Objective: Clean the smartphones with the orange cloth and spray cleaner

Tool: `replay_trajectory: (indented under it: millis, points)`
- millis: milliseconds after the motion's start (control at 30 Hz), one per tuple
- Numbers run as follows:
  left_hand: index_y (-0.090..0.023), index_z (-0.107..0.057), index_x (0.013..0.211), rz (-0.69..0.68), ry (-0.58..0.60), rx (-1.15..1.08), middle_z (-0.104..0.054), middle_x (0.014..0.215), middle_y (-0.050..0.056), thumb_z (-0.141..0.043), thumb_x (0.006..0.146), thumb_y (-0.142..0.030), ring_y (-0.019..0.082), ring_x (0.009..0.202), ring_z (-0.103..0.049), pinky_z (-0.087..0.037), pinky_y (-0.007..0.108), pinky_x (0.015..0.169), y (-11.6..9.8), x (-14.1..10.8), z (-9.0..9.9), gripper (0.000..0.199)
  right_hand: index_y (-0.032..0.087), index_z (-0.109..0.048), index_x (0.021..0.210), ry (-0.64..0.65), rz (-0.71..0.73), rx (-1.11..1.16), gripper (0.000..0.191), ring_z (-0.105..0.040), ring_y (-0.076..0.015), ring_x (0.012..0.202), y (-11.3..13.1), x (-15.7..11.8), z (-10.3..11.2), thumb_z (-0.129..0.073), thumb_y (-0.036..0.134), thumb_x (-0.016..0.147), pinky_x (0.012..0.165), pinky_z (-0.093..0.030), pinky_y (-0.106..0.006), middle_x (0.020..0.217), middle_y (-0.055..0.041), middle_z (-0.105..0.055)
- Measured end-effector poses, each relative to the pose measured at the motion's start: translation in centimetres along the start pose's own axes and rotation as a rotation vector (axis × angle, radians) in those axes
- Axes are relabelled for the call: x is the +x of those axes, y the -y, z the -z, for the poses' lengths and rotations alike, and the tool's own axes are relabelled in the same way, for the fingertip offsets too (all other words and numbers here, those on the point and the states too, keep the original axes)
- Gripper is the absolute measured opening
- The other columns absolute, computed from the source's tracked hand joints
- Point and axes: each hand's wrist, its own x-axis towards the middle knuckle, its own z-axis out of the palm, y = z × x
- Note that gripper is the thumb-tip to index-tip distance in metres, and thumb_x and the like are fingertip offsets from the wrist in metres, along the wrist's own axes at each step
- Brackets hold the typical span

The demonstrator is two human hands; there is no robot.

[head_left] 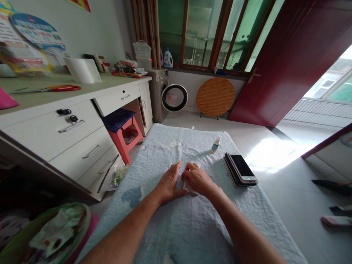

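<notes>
A small white thing [189, 188], mostly covered by my hands, lies on the cloth-covered table; I cannot make out its kind. My right hand [197, 179] is closed over it with curled fingers. On its left side, my left hand [171, 183] has its fingers stretched out and apart, the thumb reaching to the white thing's near edge. To the right lies a stack of phones [242, 170], the top one with a dark screen and white frame. A small spray bottle [216, 145] with a blue label stands beyond my right hand.
Pale blue quilted cloth [176, 227] covers the table. A desk [82, 132] with drawers and a red stool [125, 137] are at left, a waste bin [82, 223] at lower left. Behind are a washing machine with its door [175, 98] open and a round wooden tabletop [216, 96].
</notes>
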Motion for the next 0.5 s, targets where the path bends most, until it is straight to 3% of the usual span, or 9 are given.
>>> replay_trajectory:
  millis: [133,300,500]
  points:
    - [-0.024,-0.024,0.14,0.045,-0.011,0.028,-0.043,0.129,0.012,-0.08,0.06,-0.038,0.031,0.118,-0.046,-0.041,0.048,0.098,-0.6,0.0,0.4,0.098,0.023,-0.071,0.096,-0.025,-0.073,-0.043,0.025,-0.047,-0.0171,0.092,-1.6,1.8,0.2,-0.047,0.022,0.091,0.076,-0.037,-0.026,0.097,-0.0064,-0.055]
    - [-0.03,-0.053,0.125,-0.005,0.099,0.129,-0.047,0.124,0.006,-0.075,0.068,-0.048,0.029,0.115,-0.046,-0.038,0.044,0.1,-1.2,0.1,1.0,0.064,0.022,-0.071,0.095,-0.004,-0.119,-0.047,0.021,-0.048,-0.0181,0.093,-3.1,3.6,0.5,-0.051,0.022,0.088,0.08,-0.037,-0.026,0.1,-0.0078,-0.055]
    - [-0.03,-0.06,0.124,-0.004,0.115,0.157,-0.047,0.129,0.006,-0.072,0.071,-0.053,0.029,0.115,-0.047,-0.036,0.043,0.102,-1.2,0.2,1.1,0.059,0.021,-0.072,0.097,-0.037,-0.173,-0.038,0.029,-0.053,-0.018,0.092,-4.6,4.6,0.5,-0.045,0.016,0.089,0.082,-0.037,-0.026,0.097,-0.0082,-0.058]
